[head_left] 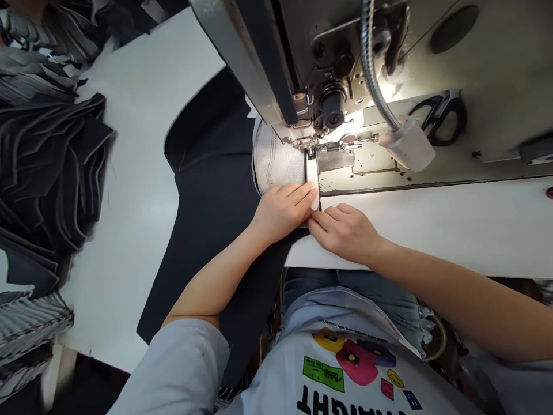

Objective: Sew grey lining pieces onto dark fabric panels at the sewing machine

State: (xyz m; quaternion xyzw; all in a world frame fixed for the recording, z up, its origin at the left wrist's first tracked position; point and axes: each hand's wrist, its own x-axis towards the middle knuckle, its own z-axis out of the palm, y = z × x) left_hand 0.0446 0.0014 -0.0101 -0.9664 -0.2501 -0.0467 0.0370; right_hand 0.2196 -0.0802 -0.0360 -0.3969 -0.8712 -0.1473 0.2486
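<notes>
A large dark fabric piece (207, 213) lies across the table and hangs over its front edge. On it, a light mesh-like lining (280, 158) with stitched lines runs up to the sewing machine's presser foot (311, 151). A narrow white strip (313, 184) lies along the lining's right edge, below the foot. My left hand (285, 208) is closed over the edge of the fabric, fingertips on the lining and strip; its thumb is hidden. Touching its fingertips, my right hand (341, 230) pinches the dark fabric's edge just below the strip.
The sewing machine head (332, 75) stands over the work, with a lamp (408, 144) on a flexible metal neck. Black-handled scissors (443, 115) rest on the machine bed. Stacks of dark cut fabric (52, 173) and striped pieces (34, 328) line the left side.
</notes>
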